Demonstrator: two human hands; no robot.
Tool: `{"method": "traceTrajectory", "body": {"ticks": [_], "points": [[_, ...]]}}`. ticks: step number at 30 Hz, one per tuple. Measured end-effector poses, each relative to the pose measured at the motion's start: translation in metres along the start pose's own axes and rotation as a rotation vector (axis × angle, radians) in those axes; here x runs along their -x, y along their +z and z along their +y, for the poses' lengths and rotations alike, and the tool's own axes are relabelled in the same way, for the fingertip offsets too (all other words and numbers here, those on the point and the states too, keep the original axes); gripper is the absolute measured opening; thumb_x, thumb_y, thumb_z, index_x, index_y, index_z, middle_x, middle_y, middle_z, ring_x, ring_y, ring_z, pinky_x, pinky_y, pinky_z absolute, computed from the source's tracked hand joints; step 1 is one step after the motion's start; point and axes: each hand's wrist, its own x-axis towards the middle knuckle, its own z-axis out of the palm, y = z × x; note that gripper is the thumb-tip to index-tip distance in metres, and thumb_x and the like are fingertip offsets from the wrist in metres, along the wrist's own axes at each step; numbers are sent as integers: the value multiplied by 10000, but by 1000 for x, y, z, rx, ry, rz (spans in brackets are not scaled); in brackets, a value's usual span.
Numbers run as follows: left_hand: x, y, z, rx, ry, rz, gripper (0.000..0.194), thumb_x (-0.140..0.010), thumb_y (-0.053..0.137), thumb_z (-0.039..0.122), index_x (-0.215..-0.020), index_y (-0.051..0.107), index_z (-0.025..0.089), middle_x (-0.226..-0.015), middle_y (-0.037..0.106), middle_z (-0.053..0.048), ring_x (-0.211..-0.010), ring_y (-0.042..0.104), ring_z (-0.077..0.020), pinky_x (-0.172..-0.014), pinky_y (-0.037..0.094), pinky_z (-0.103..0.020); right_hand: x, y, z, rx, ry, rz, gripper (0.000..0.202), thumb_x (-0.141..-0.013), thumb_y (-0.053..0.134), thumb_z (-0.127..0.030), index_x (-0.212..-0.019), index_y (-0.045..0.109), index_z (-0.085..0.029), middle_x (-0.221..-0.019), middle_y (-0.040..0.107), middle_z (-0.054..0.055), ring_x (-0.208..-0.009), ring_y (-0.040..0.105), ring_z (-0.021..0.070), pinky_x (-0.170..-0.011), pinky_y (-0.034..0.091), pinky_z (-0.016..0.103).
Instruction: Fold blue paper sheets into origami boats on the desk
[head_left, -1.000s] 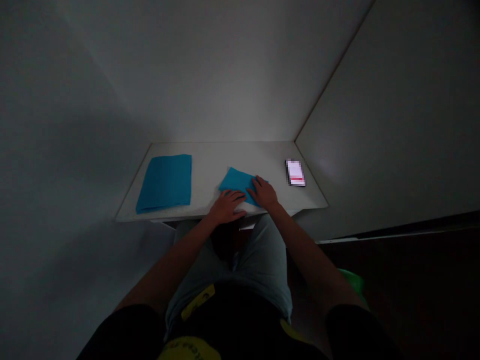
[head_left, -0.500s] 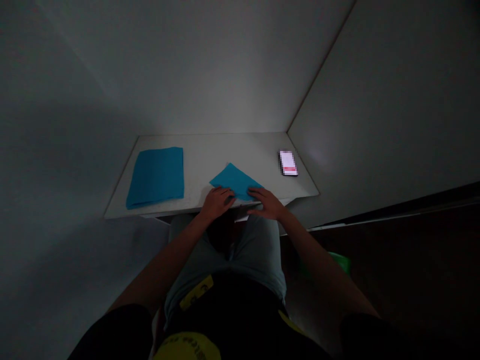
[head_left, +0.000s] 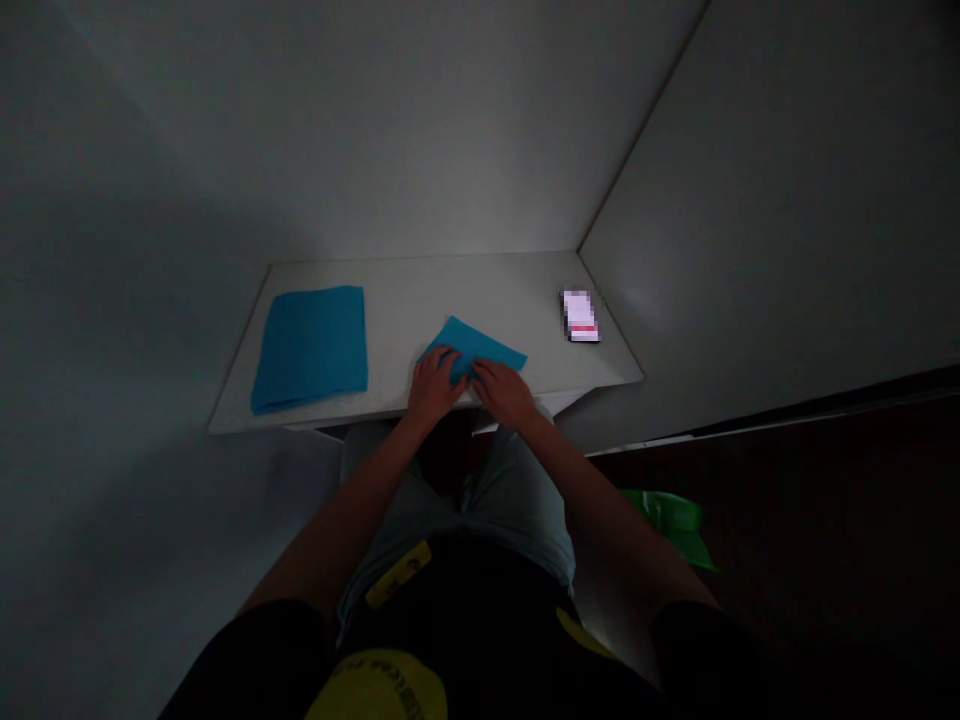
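Note:
A folded blue sheet (head_left: 480, 347) lies at the front middle of the white table, with one corner pointing away from me. My left hand (head_left: 435, 386) rests on its left part, fingers spread and lying over it. Close beside it, my right hand (head_left: 504, 391) touches the sheet's near edge with its fingers bent; whether they pinch the sheet is hard to see in the dim light. A stack of blue sheets (head_left: 311, 347) sits on the left side of the table.
The small white table (head_left: 405, 285) stands against a wall, with a panel on its right. A phone (head_left: 581, 316) with a lit screen lies at the table's right. Below, a green object (head_left: 673, 515) is on the dark floor.
My right hand has moved left along the sheet, closer to my left hand. My left hand has shifted slightly up onto the sheet, whose folded outline looks narrower.

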Motion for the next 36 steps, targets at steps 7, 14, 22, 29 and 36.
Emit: {"method": "traceTrajectory", "body": {"ticks": [7, 14, 22, 29, 36], "points": [[21, -13, 8, -71, 116, -123, 651, -1069, 575, 556, -1636, 544, 237, -1728, 513, -117, -1603, 457, -355, -1310, 357, -550, -13, 9, 28, -4, 72, 20, 556, -1163, 378, -387, -1625, 566, -140, -1698, 543, 165, -1564, 523, 316, -1336, 368, 564], [30, -34, -15, -49, 244, -256, 523, -1063, 617, 423, -1580, 625, 348, -1662, 603, -27, -1491, 594, -287, -1230, 452, -488, -15, 4, 43, -28, 50, 33, 486, -1149, 447, -396, -1525, 662, -176, -1611, 631, 164, -1437, 611, 325, -1205, 481, 510], [33, -49, -36, -34, 402, -307, 416, -1059, 627, 414, -1454, 731, 333, -1515, 726, -61, -1359, 693, -275, -1176, 499, -463, -3, 1, 35, -22, 35, 33, 443, -1124, 541, -477, -1444, 715, -225, -1545, 690, 111, -1339, 628, 335, -1117, 464, 517], [22, -52, -33, 15, 282, -229, 302, -1059, 606, 353, -1310, 772, 327, -1351, 782, -61, -1267, 713, -266, -1149, 505, -451, -2, -4, 30, -14, -20, -21, 472, -1145, 476, -482, -1480, 700, -237, -1571, 672, 108, -1340, 614, 343, -1084, 464, 512], [13, -20, 17, 26, -150, 135, 495, -1005, 715, 523, -1363, 638, 190, -1452, 622, -199, -1369, 567, -387, -1145, 478, -536, 0, 2, 25, 16, 4, 3, 501, -1132, 503, -505, -1519, 682, -243, -1573, 661, 116, -1332, 601, 348, -1074, 465, 516]]}}
